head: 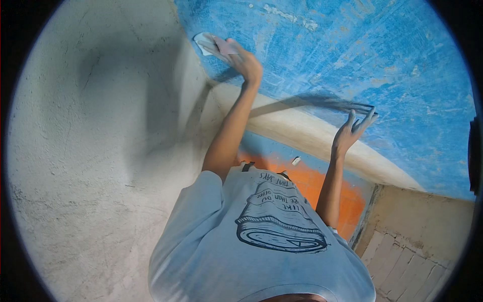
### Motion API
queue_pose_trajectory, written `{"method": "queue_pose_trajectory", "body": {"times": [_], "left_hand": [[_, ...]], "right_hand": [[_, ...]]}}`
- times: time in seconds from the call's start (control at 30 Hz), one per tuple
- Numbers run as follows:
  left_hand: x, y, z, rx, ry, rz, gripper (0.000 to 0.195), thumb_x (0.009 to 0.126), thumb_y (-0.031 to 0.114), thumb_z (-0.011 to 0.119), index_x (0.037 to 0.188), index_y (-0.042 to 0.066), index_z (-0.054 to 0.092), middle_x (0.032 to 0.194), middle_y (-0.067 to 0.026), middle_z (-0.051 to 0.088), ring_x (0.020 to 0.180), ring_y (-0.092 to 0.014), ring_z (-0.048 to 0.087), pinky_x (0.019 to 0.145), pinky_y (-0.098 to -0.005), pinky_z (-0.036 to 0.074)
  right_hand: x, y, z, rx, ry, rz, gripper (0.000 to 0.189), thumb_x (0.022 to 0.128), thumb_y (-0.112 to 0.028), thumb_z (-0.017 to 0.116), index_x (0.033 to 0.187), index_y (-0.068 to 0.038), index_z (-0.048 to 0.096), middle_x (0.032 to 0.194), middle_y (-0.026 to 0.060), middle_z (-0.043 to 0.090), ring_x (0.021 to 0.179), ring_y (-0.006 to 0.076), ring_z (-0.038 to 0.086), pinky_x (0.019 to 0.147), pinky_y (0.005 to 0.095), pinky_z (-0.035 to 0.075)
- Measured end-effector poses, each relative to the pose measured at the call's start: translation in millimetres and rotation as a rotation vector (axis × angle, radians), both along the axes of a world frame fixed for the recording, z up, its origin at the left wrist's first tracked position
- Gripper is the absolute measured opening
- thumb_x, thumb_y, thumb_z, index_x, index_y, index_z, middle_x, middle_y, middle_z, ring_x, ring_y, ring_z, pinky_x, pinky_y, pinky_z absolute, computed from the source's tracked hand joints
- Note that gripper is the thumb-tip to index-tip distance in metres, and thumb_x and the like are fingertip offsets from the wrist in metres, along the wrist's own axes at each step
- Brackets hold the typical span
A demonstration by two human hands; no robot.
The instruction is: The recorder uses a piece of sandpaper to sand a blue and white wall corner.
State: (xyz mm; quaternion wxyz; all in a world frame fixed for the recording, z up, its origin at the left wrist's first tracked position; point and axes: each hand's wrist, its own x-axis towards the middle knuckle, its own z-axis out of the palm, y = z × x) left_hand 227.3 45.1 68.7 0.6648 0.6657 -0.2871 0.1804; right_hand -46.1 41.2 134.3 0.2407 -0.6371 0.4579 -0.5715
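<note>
My left hand (pixel 241 58) is pressed flat over a folded white and pinkish sheet (pixel 205 43), which looks like sandpaper. The sheet lies against a scuffed blue painted surface (pixel 320 49), close to its left edge where a grey plastered wall (pixel 75 151) begins. Part of the sheet is hidden under the fingers. Over to the right, my right hand (pixel 349 132) holds nothing. Its fingers are spread, with the tips at or very near the blue surface, where their shadow meets them.
A curved cream band (pixel 302 130) borders the blue surface. Beyond it is an orange and pale blue painted area (pixel 320 181) with a small white object (pixel 296 161). At the lower right stands a beige wall section with grooved panels (pixel 403 256). My printed T-shirt (pixel 211 260) fills the lower middle.
</note>
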Motion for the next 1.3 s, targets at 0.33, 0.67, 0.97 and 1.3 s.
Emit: {"method": "queue_pose_trajectory", "body": {"times": [0.33,0.67,0.97,1.3], "left_hand": [[39.4,26.0,80.3,-0.314,0.006,-0.174,0.083,0.104,0.048,0.056,0.16,-0.007,0.029,0.164,-0.0312,0.031,0.151,-0.044,0.031,0.125,-0.0582,0.017],[49.4,28.6,138.9,0.004,-0.343,-0.032,0.066,0.11,0.03,0.042,0.161,-0.008,0.024,0.166,-0.0308,0.027,0.156,-0.045,0.021,0.126,-0.0616,0.007],[45.5,22.4,177.4,0.042,-0.532,-0.099,0.064,0.101,0.026,0.057,0.154,-0.006,0.04,0.158,-0.0314,0.039,0.151,-0.048,0.031,0.125,-0.0613,0.018],[27.6,10.7,228.2,-0.096,-0.581,-0.124,0.054,0.107,0.021,0.046,0.157,0.002,0.042,0.163,-0.0247,0.037,0.153,-0.045,0.029,0.125,-0.0599,0.018]], "right_hand": [[31.6,14.5,9.3,-0.131,0.166,0.092,0.077,0.108,-0.028,0.057,0.168,-0.007,0.013,0.173,0.025,-0.008,0.161,0.0415,-0.004,0.128,0.0554,0.006],[32.7,4.2,6.5,-0.113,0.259,0.076,0.084,0.108,-0.035,0.055,0.169,-0.011,0.003,0.172,0.0242,-0.017,0.159,0.0429,-0.012,0.127,0.0583,0.004],[29.7,-4.8,2.8,-0.173,0.196,0.133,0.086,0.106,-0.023,0.058,0.169,-0.011,0.0,0.171,0.0242,-0.021,0.159,0.0445,-0.013,0.127,0.0578,0.003],[-10.9,-10.8,3.6,-0.129,0.179,0.13,0.079,0.108,-0.032,0.053,0.169,-0.011,0.008,0.174,0.0224,-0.006,0.161,0.0437,-0.005,0.126,0.0612,0.001]]}}
